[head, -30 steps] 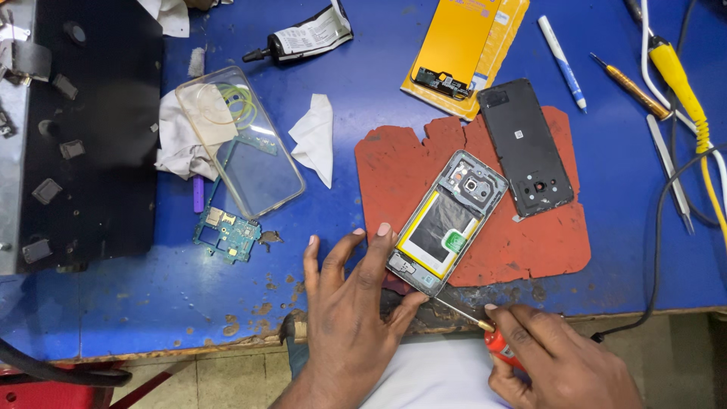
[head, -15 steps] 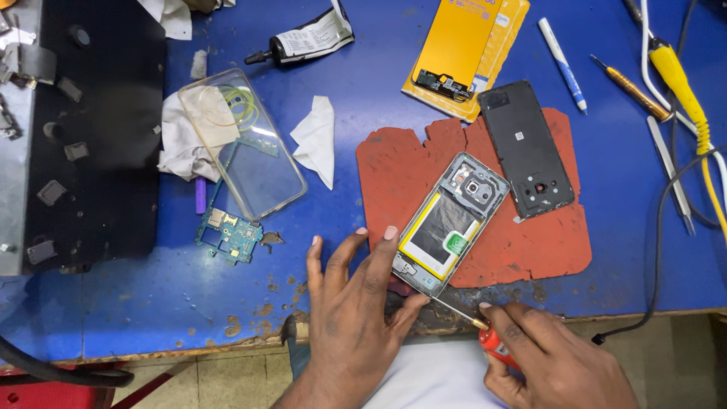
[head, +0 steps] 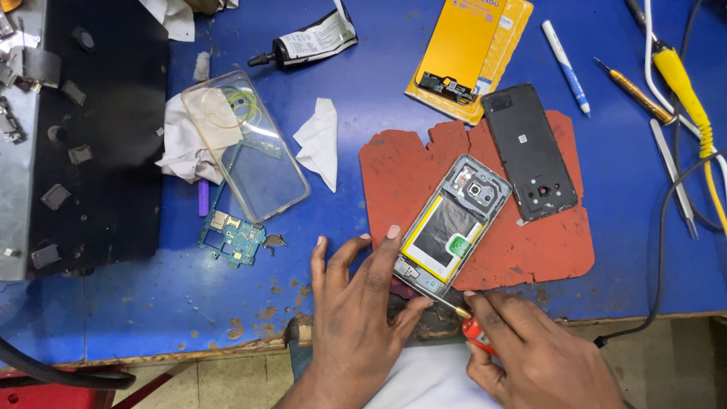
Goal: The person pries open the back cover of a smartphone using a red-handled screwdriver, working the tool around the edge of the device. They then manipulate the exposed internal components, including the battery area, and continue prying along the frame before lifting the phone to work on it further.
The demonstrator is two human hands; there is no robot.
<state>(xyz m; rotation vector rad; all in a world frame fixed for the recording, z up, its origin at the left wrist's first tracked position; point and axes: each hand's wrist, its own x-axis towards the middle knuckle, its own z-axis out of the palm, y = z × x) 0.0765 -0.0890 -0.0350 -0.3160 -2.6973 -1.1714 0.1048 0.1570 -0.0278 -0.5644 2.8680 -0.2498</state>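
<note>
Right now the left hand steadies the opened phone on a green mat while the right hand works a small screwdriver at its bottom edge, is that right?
Not quite: the head view shows the mat is red, not green. The left hand does steady the opened phone, and the right hand works the screwdriver there.

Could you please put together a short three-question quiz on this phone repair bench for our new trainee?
1. True or false: the left hand steadies the opened phone on the red mat.
2. Which tool does the right hand hold at the phone's lower end? A) tweezers B) red-handled screwdriver C) blue-capped pen
3. Fill in: the black back cover lies to the ____ of the opened phone in the head view.

Key: 1 true; 2 B; 3 right.
</note>
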